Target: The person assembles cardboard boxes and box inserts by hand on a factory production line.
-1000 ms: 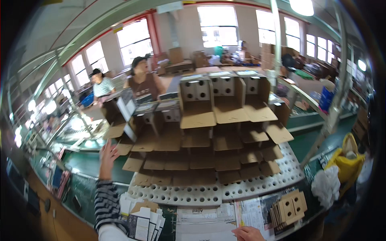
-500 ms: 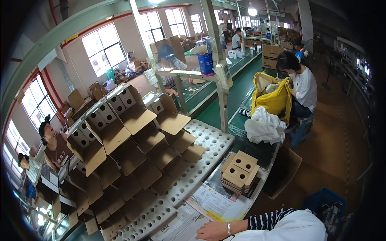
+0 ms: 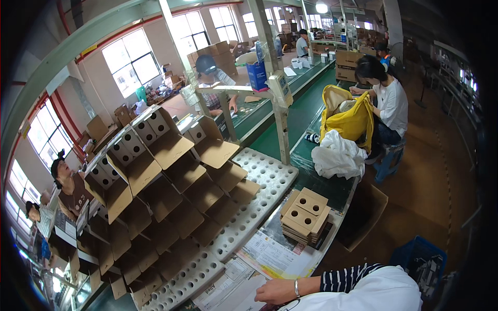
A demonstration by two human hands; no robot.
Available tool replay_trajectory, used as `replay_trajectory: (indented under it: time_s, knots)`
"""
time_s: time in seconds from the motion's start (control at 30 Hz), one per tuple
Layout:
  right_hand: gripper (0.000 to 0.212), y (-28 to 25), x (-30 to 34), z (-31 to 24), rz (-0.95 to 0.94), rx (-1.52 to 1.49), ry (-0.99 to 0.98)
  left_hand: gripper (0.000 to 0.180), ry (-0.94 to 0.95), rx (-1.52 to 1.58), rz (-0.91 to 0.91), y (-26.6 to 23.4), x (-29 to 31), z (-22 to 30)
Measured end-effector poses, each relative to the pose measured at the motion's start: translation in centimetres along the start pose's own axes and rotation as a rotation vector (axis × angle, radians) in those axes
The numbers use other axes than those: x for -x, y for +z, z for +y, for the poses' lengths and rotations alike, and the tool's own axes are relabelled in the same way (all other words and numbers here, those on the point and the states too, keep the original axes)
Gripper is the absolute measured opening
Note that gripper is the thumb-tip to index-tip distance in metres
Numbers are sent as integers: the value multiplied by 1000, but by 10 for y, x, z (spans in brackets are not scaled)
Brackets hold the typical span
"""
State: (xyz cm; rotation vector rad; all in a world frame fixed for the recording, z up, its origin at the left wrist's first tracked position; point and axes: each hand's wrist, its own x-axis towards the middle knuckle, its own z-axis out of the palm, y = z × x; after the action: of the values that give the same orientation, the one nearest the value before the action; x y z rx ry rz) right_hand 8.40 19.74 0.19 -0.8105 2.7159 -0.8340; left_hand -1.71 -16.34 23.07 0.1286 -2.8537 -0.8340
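Note:
My right hand [image 3: 275, 291] rests at the lower edge over printed papers [image 3: 241, 290] on the bench. Its fingers bend downward and their tips are hidden, so I cannot make out whether they hold anything. A bracelet circles the wrist, below a black-and-white striped sleeve [image 3: 342, 279]. My left hand is out of view. Beyond the papers stands a stack of brown cardboard inserts [image 3: 306, 213] with round holes. To the left, open-flapped cardboard boxes [image 3: 171, 189] are piled in tiers; the upper ones hold white inserts with dark round holes.
A white perforated foam board [image 3: 264, 168] lies beside the boxes. Farther along the green conveyor [image 3: 321, 98] are a yellow bag [image 3: 348, 122] and a white cloth [image 3: 340, 155]. Co-workers sit and stand around. An open carton [image 3: 365, 212] and a blue crate [image 3: 417, 264] stand at right.
The view has shifted slightly, moving the scene a little left and up. The co-worker across the conveyor has moved their arms. My right hand stays by the papers.

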Motion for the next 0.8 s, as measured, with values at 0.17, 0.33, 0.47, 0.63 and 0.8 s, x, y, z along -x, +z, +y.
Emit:
replay_trajectory:
  time_s: [0.17, 0.33, 0.47, 0.63, 0.8]
  knots:
    - [46, -5, -15, 8, 364, -618, 45, 43, -87, -157, 137, -1, 37, 3]
    - [55, -58, -20, -1, 657, -864, 198, 29, 601, 187, -14, 115, 66, -13]
    - [58, -72, 2, 26, 885, -1161, 274, 31, 1123, 352, 35, 189, 95, 16]
    - [65, -64, 33, 35, 796, -1160, 303, 45, 938, 555, -293, 230, 96, -2]
    - [75, -83, 62, 29, 375, -853, 91, 88, 735, 884, -601, 189, 79, 62]
